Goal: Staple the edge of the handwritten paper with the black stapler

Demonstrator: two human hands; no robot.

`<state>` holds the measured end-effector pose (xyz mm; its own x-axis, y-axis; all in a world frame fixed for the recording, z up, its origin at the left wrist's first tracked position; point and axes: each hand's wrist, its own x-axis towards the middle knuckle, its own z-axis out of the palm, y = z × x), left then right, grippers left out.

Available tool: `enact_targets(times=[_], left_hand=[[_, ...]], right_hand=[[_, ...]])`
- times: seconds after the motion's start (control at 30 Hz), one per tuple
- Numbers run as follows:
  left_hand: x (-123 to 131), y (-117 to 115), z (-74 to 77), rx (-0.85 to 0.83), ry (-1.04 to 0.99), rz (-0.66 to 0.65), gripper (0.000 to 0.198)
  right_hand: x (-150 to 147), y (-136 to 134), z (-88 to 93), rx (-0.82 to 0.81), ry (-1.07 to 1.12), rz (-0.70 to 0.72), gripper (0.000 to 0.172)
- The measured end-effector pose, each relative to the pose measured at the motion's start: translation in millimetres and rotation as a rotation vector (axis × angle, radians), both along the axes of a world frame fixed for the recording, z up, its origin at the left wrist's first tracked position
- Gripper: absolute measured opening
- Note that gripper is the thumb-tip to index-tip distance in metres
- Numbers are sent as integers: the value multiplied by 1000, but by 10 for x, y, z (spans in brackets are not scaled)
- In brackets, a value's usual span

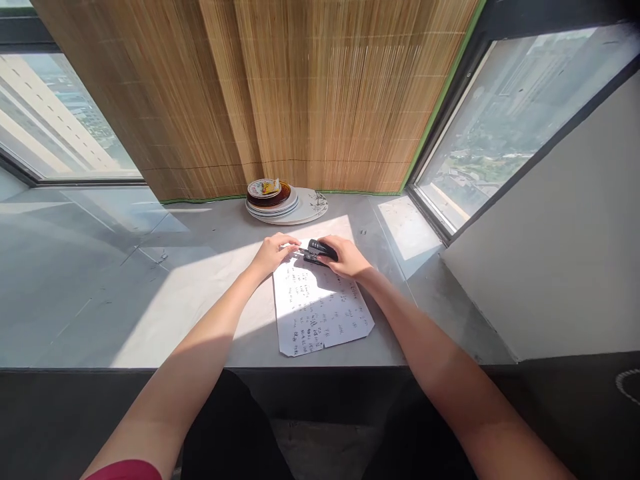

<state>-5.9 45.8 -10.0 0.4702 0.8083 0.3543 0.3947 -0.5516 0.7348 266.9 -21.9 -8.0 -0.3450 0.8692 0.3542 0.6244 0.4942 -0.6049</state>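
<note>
A black stapler lies over the far part of a handwritten sheet of paper, its jaws spread apart toward the left. My right hand is wrapped round the stapler's back end. At the stapler's front end, the fingers of my left hand are pinched together near a shiny, thin part. Glare and small size hide exactly what those fingertips hold. Writing in rows covers the paper, which has cut corners and a small notch in its near edge.
Behind my hands, a stack of plates with a small yellow packet on top rests on an oval platter. A bamboo blind hangs behind the grey ledge. A white wall bounds the right side.
</note>
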Motion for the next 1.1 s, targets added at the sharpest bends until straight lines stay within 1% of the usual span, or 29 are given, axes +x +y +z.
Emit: enact_targets(times=[0.1,0.2,0.47,0.67,0.77,0.97,1.1], left_hand=[[27,-1,2,3,56,-31,23],[43,-4,15,-5,82,-23,23],[60,-22,40,-24,49,-10,26],[54,-22,14,-63,16,-62,28],[55,-36,26,-66,1,-50,30],[58,-70,88,-63,37,-72,30],[49,-55,84,-55,38,-88,29]], right_hand=[[-7,0,12,-8,-15,-3,31],[-12,-6,29,-12,-23,0,32],[-24,-24,61,-29,-29,-3,36],[-24,-27,54,-24,-35,-8,31],[-21,-27,46,-18,-27,3,33],[-27,-29,59,-14,-30,15,33],[-29,-23,61,-4,-22,25,33]])
